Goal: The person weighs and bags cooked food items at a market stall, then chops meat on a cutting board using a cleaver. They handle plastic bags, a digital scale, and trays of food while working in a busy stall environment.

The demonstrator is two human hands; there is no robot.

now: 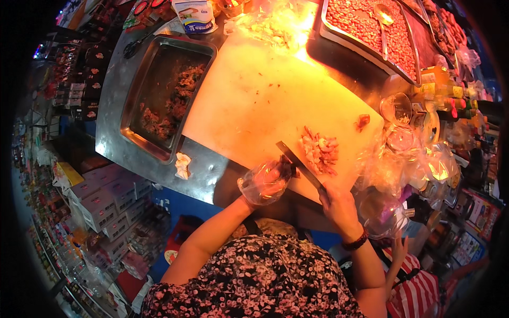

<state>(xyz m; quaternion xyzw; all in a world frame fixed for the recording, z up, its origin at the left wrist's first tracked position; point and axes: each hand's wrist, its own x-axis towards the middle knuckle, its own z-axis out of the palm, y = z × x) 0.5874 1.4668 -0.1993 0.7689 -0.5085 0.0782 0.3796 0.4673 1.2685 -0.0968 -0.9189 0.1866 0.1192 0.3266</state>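
Note:
My left hand [262,185], in a clear plastic glove, presses a dark piece of food [287,167], probably meat, near the front edge of the white cutting board [254,99]. My bare right hand [341,208] grips the handle of a kitchen knife [302,167]. Its blade slants up and left, close beside the dark piece; I cannot tell whether they touch. Just right of the blade lies a heap of cut pinkish pieces [319,153]. One separate reddish chunk [362,122] sits near the board's right edge.
A metal tray [131,107] of chopped food stands left of the board, with a crumpled tissue [183,165] near it. A tray of peanuts [354,28] holds a spoon [383,35]. Plastic bags [377,171] and bottles crowd the right. Another person's hand [399,250] is at lower right.

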